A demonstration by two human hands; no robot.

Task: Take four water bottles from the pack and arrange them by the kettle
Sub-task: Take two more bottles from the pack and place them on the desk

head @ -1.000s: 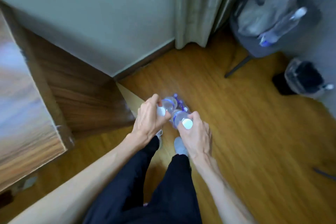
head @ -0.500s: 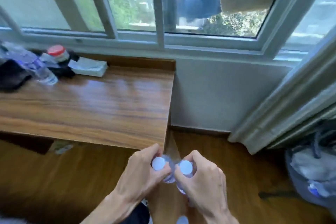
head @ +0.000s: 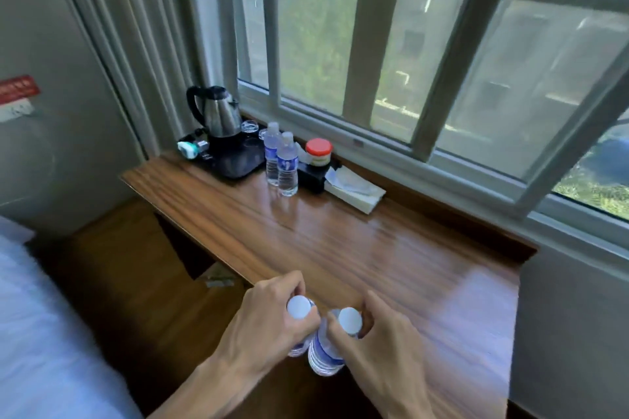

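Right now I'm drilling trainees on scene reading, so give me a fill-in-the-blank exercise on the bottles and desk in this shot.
1. Each hand, left hand and right hand, grips one ____.
2. ____ water bottles already stand on the wooden desk.
3. They stand just right of the black tray bearing the ____.
4. The jar behind them has a ____ lid.

Missing: water bottle; two; kettle; red

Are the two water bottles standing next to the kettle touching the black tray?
Apart. The head view shows a strip of bare wood between the two bottles and the tray under the kettle.
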